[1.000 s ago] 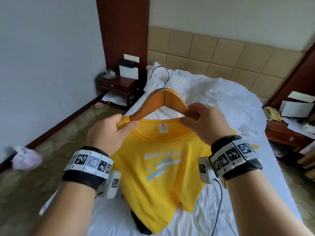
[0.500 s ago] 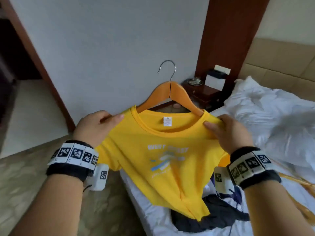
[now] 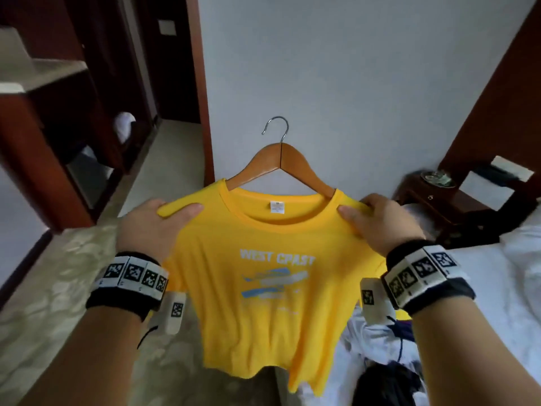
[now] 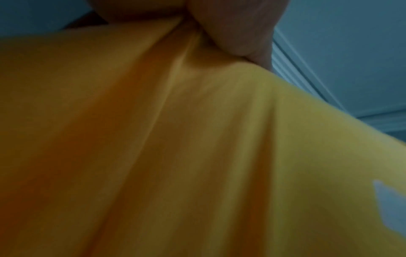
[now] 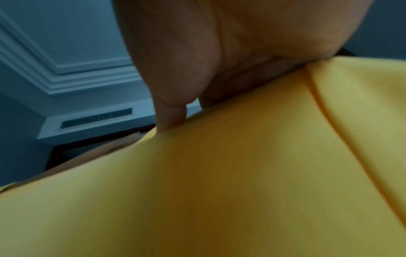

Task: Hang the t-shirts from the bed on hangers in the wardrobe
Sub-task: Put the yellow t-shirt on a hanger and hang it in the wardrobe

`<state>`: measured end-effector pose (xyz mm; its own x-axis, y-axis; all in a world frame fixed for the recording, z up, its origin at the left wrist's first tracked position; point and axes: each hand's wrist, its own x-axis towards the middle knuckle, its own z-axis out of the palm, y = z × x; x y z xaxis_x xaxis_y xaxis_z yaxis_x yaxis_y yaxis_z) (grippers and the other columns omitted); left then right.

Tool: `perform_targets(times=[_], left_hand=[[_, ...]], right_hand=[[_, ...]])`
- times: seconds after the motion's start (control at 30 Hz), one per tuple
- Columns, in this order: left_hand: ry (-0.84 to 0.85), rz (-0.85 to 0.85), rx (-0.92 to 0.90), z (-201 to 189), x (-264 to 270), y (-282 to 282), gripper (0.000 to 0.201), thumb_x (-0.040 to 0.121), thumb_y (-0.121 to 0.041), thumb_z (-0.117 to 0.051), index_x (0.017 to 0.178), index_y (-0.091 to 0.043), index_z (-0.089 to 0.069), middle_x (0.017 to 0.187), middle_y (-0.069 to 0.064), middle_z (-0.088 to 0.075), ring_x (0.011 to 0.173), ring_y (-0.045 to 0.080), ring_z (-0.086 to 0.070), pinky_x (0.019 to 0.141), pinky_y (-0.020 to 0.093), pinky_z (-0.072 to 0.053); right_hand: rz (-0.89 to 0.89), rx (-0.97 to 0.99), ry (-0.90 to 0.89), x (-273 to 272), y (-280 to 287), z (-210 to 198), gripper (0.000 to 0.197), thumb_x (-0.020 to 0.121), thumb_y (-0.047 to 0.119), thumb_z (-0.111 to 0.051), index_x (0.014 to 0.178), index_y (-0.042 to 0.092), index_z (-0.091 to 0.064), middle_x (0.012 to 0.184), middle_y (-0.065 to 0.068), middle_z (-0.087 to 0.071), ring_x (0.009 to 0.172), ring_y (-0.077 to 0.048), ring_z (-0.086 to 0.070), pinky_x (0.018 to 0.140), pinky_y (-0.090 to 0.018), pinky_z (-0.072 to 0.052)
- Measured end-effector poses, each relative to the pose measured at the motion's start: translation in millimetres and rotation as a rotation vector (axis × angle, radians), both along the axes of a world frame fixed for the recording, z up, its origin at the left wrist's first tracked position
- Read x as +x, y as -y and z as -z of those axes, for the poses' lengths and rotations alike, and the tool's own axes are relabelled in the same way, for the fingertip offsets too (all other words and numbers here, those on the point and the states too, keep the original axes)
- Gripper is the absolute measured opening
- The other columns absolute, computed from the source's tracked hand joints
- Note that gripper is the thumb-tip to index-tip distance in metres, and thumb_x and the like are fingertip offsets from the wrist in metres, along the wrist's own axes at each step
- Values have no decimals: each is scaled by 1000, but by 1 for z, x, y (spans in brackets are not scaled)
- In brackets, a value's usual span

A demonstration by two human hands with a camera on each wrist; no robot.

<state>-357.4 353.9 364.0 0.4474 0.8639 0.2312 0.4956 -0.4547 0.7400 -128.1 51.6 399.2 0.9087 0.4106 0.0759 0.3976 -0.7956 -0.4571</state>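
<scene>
A yellow t-shirt (image 3: 263, 288) with white "WEST COAST" print hangs on a wooden hanger (image 3: 281, 165) with a metal hook, held up in front of me. My left hand (image 3: 164, 212) grips the shirt's left shoulder, thumb on top of the cloth. My right hand (image 3: 371, 212) grips the right shoulder the same way. Both wrist views are filled with the yellow t-shirt (image 4: 197, 156) (image 5: 219, 191) under the curled fingers (image 4: 237, 29) (image 5: 173, 97). The dark wooden wardrobe (image 3: 58, 118) stands open at the left.
The bed (image 3: 497, 303) with white sheets lies at the right, with dark and white clothes (image 3: 389, 382) heaped at its near corner. A dark nightstand (image 3: 439, 200) stands by the wall. A white wall (image 3: 336, 83) is straight ahead, patterned floor (image 3: 58, 273) at left.
I have turned left, away from the bed toward the wardrobe. The shirt on its hanger came along, and both hands moved from the hanger's arms to the shirt's shoulders.
</scene>
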Motion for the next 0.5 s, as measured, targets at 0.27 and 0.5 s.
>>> perform_targets(times=[0.27,0.5], left_hand=[[-47,-113,-37,5,-29,-160,90,62,-93,-59,111,-18,-68,102,11,-71,99,37,-64,85,43,-52],[-126,-83,-97,12,-39,-265,77,81,-80,-60,119,-13,-62,106,10,-65,99,33,-60,79,42,-44]], right_hand=[[-153,23,-72,22,-154,-2,63,87,76,-54,105,16,-63,102,-3,-67,91,-26,-59,73,-36,-42],[-133,239,-30,13,-277,29,50,86,66,-66,91,17,-61,81,0,-63,78,-23,-58,62,-36,-39]])
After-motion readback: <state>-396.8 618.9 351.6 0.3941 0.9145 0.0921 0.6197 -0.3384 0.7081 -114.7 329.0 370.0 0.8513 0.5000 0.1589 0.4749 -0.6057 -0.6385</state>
